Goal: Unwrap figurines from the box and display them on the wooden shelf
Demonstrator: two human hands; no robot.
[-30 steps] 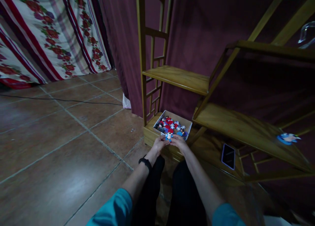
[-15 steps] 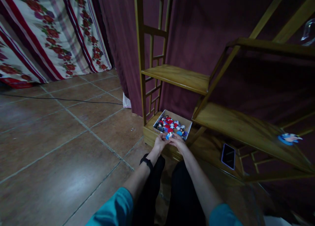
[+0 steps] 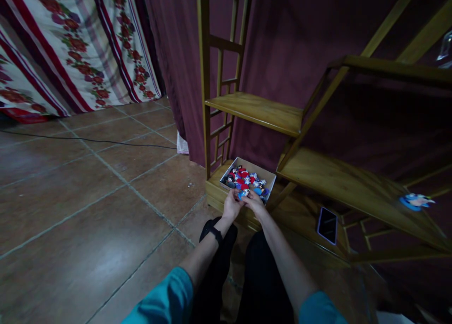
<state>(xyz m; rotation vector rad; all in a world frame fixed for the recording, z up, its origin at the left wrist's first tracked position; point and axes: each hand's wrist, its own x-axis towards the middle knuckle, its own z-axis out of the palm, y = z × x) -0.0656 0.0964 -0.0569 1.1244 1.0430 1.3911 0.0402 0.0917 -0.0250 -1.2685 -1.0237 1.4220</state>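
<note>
A small blue-and-white figurine (image 3: 243,194) is pinched between my two hands at the near edge of a box. My left hand (image 3: 231,205) closes on its left side, with a dark band on that wrist. From the right, my right hand (image 3: 254,201) grips the same figurine with bent fingers. Just beyond them the shallow white box (image 3: 259,167) holds several small figurines (image 3: 243,177) in red, blue, white and black, lying jumbled together. The box rests on the lowest level of a wooden shelf unit.
The wooden shelf (image 3: 257,109) rises above the box. Another figurine (image 3: 416,201) with a blue base lies on a shelf board (image 3: 339,182) to the right. Below that board is a phone (image 3: 327,225). A dark cable (image 3: 88,140) crosses the tiled floor (image 3: 106,230) at left.
Both hands stay at the box's near edge with the figurine between them. The camera view has shifted very slightly; nothing else has visibly moved.
</note>
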